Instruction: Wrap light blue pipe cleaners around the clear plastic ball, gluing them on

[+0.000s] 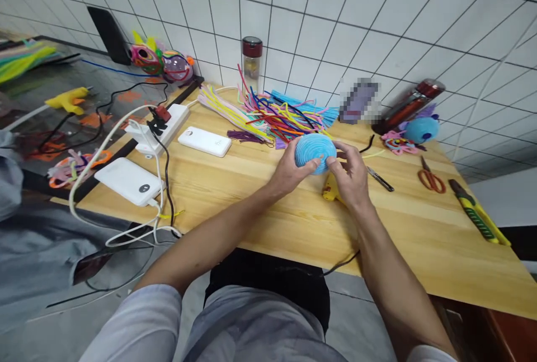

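A round blue form (pixel 312 149), coiled from fuzzy pipe cleaners, is held between my two hands above the wooden table (pixel 260 216). My left hand (pixel 289 170) wraps its left side, the thumb lying across the coils. On the right side, my right hand (pixel 350 174) presses with thumb and fingertips near the thumb of the other hand. Whether the form is hollow underneath is hidden. Partly behind my right wrist lies a yellow glue gun (pixel 329 189). Colourful pipe cleaners (pixel 289 118) are heaped just beyond my hands.
White power banks (pixel 205 141) and a power strip (pixel 168 127) with trailing cables are at left. Toward the right lie a slim knife (pixel 381 179), orange-handled scissors (pixel 432 180) and a green-yellow cutter (pixel 474 211). Bottles (pixel 251 62) stand by the tiled wall. A person's grey clothing shows far left.
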`<state>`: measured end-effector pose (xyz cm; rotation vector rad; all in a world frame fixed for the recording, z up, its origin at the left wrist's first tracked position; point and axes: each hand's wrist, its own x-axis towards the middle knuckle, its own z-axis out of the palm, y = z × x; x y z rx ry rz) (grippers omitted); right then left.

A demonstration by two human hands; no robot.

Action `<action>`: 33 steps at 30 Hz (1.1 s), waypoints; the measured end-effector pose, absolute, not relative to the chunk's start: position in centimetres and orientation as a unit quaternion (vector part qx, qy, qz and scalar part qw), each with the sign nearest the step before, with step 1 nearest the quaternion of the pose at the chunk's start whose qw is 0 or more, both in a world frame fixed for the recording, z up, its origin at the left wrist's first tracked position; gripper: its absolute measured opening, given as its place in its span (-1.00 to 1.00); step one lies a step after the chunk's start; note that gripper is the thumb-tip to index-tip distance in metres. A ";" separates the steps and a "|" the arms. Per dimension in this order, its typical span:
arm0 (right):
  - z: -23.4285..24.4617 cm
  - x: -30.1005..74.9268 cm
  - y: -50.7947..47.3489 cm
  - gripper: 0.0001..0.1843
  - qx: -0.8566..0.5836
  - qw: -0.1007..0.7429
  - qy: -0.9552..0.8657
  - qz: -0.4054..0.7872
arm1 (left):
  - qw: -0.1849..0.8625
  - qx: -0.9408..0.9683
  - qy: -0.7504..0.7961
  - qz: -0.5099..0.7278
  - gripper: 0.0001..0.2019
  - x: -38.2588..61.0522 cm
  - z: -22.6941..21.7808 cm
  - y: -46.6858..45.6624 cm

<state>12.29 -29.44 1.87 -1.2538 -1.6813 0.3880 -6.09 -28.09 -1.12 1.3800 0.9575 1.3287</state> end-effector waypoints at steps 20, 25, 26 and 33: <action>0.8 11.4 -29.7 -0.56 -0.490 0.494 -0.716 0.049 | 0.506 0.546 0.382 0.548 -0.36 -6.0 -1.4 -28.2; 0.7 11.4 -29.7 -0.54 -0.483 0.489 -0.723 0.061 | 0.491 0.544 0.401 0.550 -0.38 -5.7 -1.6 -28.1; 0.7 11.4 -29.7 -0.52 -0.480 0.487 -0.727 0.065 | 0.487 0.544 0.403 0.552 -0.38 -5.7 -1.5 -28.1; 0.8 11.3 -29.7 -0.43 -0.482 0.473 -0.735 0.062 | 0.478 0.548 0.395 0.561 -0.36 -5.6 -1.3 -28.4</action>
